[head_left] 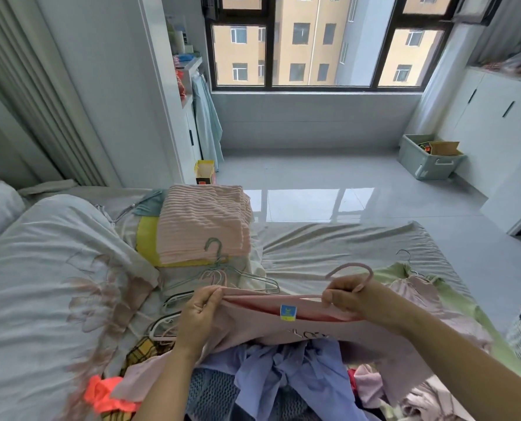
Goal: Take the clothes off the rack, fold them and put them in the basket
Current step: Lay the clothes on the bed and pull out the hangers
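I have a pink garment [283, 326] stretched in front of me over the bed [329, 247], its neckline running left to right between my two hands. My left hand [200, 314] pinches the left end of the neckline, thumb and fingers curled round a fold of the cloth. My right hand [348, 294] is closed on the right end, and its fingers also hold the pink hanger [351, 273], whose hook arches up and over my knuckles. The hanger's bar seems to lie along the neckline inside the cloth, so its long axis matches the line between my hands; I can't see how far it reaches toward the left. A small blue and yellow label [288, 312] sits at the middle of the neck opening, facing me.

What matters for the next move, as I judge it, is that the hook is on my right, so the hanger should slide out rightward along its own length while my left hand keeps the collar anchored.

The garment's body hangs down toward me over a heap of unfolded clothes [283, 375]. Bare hangers [222, 275] lie just beyond my left hand, and a folded pink ribbed piece [204, 220] tops a stack further back. I can't pick out a basket for certain.
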{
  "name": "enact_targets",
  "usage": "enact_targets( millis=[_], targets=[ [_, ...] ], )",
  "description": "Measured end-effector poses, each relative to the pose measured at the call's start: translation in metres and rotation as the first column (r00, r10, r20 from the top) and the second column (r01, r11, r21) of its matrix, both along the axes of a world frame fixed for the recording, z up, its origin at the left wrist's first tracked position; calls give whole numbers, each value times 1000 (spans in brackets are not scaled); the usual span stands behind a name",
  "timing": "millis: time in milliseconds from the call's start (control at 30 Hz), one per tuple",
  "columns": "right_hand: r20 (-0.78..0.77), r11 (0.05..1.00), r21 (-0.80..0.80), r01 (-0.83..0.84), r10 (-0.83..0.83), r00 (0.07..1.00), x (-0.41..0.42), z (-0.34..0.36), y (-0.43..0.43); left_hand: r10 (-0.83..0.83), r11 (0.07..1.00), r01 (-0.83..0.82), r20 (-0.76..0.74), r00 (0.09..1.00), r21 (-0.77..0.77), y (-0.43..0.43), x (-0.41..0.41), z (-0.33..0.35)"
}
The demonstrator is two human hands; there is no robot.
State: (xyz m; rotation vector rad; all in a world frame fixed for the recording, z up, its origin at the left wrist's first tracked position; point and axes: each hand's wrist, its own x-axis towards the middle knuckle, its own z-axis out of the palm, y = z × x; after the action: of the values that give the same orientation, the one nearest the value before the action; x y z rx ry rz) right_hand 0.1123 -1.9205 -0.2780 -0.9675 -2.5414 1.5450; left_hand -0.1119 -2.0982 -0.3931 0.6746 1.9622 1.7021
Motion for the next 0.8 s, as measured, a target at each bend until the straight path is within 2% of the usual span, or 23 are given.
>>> enact_targets(
  millis=[167, 300, 433, 600, 667, 800],
  targets=[
    [-46, 978, -175, 111, -121, 992, 13, -4, 0, 93, 996, -93, 2, 996, 9, 10, 4, -8],
    [-55, 986, -134, 104, -112, 992, 25, -5, 0, 74, 997, -75, 40, 996, 26, 12, 8, -11],
    [-42, 992, -84, 94, -97, 994, 33, -3, 0, 72, 994, -85, 176, 982, 66, 12, 10, -9],
    [-63, 987, -116, 108, -116, 991, 37, -2, -1, 31, 993, -58, 258, 966, 100, 9, 10, -7],
    [-86, 985, -145, 90, -103, 991, 39, -2, -1, -1, 997, -16, 208, 978, 79, 6, 5, -7],
    [-100, 979, -191, 72, -92, 991, 40, -5, 0, -55, 998, 55, -5, 998, 14, 1, 2, 2]
  ],
)
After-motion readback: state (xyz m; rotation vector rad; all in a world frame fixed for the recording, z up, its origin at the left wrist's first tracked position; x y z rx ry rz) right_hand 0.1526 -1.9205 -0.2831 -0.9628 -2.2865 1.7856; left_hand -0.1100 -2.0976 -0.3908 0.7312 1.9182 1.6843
